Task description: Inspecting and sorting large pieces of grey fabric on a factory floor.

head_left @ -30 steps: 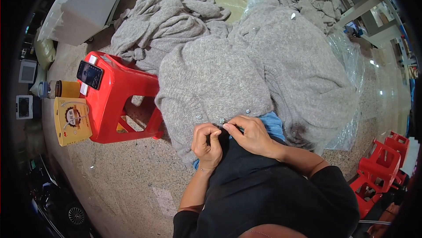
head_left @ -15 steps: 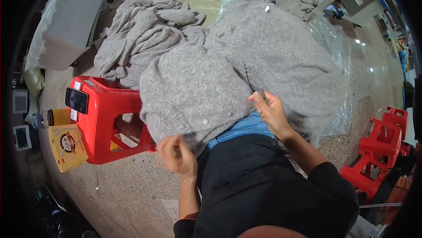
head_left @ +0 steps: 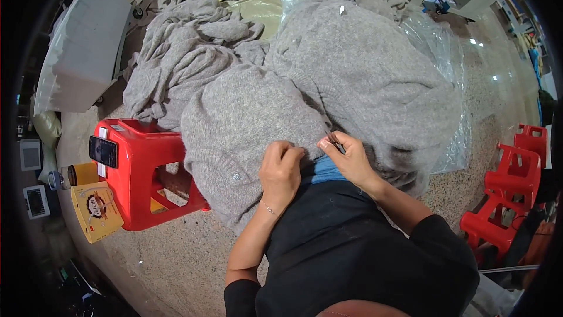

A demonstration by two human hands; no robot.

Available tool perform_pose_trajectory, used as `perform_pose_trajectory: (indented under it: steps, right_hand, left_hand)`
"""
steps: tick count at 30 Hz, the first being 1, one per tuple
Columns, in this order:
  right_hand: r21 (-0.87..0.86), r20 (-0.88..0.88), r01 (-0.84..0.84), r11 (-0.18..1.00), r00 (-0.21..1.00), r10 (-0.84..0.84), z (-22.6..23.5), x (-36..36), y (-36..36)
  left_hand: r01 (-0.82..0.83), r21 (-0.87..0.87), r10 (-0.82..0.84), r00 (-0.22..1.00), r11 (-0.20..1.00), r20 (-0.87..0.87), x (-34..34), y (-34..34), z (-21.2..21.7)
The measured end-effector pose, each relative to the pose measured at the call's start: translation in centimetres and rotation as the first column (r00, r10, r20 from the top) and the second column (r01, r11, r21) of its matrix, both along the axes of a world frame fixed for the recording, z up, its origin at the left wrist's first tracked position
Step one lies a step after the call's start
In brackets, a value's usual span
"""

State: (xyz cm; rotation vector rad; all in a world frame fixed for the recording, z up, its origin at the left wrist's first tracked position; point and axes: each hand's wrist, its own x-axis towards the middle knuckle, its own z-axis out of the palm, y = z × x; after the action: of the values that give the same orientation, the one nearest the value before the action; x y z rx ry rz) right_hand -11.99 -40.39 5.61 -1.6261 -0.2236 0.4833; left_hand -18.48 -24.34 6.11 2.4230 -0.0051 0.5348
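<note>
A grey knitted cardigan (head_left: 246, 106) lies across my lap, with a sparkling round button (head_left: 236, 176) showing near its lower edge. My left hand (head_left: 280, 171) is closed on the front edge of the knit, its fingers bent down; the fingertips are partly hidden. Close to its right, my right hand (head_left: 347, 162) grips small thread snips (head_left: 335, 139), dark metal with pointed tips directed up and away from me. The tips are at the cardigan's right edge; whether they touch it I cannot tell.
More grey knitwear (head_left: 363, 77) is heaped ahead on clear plastic sheeting (head_left: 437, 41). At left stands a red stool (head_left: 143, 170) bearing a phone (head_left: 104, 151), beside a yellow box (head_left: 97, 211). Red stools (head_left: 513, 167) stand at right. A white-covered cart (head_left: 88, 41) is at far left.
My left hand has moved right and up onto the cardigan's edge and closed there. My right hand, with the snips, has come slightly left and down, so the hands are closer together.
</note>
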Motion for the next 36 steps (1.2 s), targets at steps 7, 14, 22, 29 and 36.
perform_pose_trajectory:
  steps: [7, 14, 22, 29, 36]
  right_hand:
    - [0.223, -0.548, -0.161, 0.961, 0.795, 0.26, 2.1, -0.3, -0.2]
    - [0.234, -0.643, -0.261, 0.936, 0.68, 0.351, 1.7, -1.1, 0.9]
    - [0.102, -0.47, -0.313, 0.944, 0.822, 0.323, 0.9, -1.5, 1.8]
    - [0.105, -0.422, -0.291, 0.951, 0.853, 0.308, -0.1, -1.7, 2.2]
    - [0.057, -0.405, -0.31, 0.949, 0.862, 0.306, 0.0, -1.6, 2.0]
  left_hand:
    - [-0.206, -0.799, 0.059, 0.976, 0.565, -0.21, -2.4, -0.1, -1.2]
    - [-0.103, -0.83, -0.026, 0.99, 0.549, -0.14, -3.4, 0.4, -1.7]
    - [-0.134, -0.907, -0.018, 0.988, 0.4, -0.154, -3.1, 0.2, -1.1]
    - [-0.104, -0.903, -0.048, 0.99, 0.416, -0.136, -3.1, 0.3, -1.1]
    - [-0.112, -0.911, -0.053, 0.988, 0.397, -0.144, -3.3, 0.5, -1.4]
